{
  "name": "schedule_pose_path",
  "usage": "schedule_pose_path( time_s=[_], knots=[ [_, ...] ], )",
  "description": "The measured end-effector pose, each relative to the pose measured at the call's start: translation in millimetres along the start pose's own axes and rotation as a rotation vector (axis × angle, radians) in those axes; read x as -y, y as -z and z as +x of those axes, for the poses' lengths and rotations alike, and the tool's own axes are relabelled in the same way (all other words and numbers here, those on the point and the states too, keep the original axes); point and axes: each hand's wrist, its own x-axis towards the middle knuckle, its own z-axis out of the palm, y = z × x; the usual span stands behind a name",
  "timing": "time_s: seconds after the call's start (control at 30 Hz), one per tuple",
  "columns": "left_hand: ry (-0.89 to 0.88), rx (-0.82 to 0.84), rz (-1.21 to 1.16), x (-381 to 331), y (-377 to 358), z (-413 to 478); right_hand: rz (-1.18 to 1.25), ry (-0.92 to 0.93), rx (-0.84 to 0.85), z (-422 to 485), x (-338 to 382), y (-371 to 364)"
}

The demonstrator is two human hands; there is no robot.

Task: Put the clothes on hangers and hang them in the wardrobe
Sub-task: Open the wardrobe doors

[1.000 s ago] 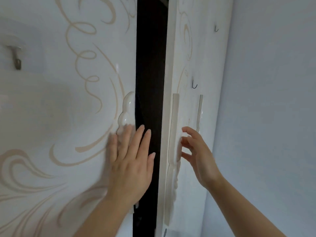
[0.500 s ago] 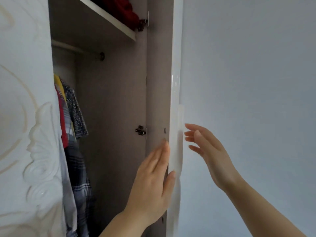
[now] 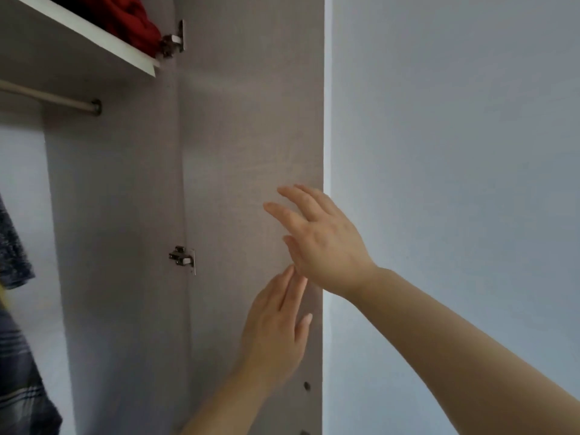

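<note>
Red cloth (image 3: 125, 20), white shelf (image 3: 125, 52), grey-beige door (image 3: 251, 120), speckled grey sleeve (image 3: 12, 252), dark plaid garment (image 3: 22, 387), pale bluish wall (image 3: 455, 152).

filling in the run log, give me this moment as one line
door: open, inner face showing | left hand: flat against door | right hand: open, by door edge | holding: nothing

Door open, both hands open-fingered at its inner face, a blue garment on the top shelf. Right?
Not quite. The head view shows the garment on the top shelf is red, not blue. The door is open, with the left hand and right hand open-fingered at its inner face.
</note>
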Motion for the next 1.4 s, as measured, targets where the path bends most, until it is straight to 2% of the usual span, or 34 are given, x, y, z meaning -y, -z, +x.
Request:
schedule_pose_path(
  time_s=[0.1, 0.23, 0.47, 0.67, 0.83, 1.0, 1.17, 1.27, 1.4],
  knots=[
    [0.052, 0.061, 0.089, 23, -25, 4, -0.061, -0.022, 0.096, 3, -17, -26],
    [0.14, 0.063, 0.135, 55, -45, 21, -0.223, -0.042, 0.091, -1, -40, -60],
    [0.16, -0.009, 0.122, 104, -61, 60, -0.327, -0.089, -0.026, -5, -70, -116],
    [0.117, 0.023, 0.143, 130, -97, 73, -0.297, -0.13, -0.072, -11, -98, -160],
    [0.168, 0.007, 0.171, 136, -119, 85, -0.258, -0.153, -0.079, -14, -113, -190],
    [0.163, -0.068, 0.2, 132, -117, 85, -0.257, -0.125, -0.264, -7, -110, -208],
    [0.176, -0.136, 0.277, 132, -104, 81, -0.102, 0.003, -0.293, 1, -93, -223],
    [0.306, -0.142, 0.327, 140, -89, 68, 0.056, 0.048, -0.283, 8, -72, -232],
    [0.495, -0.088, 0.46, 157, -57, 28, 0.289, 0.117, -0.164, 18, -29, -245]
  ],
)
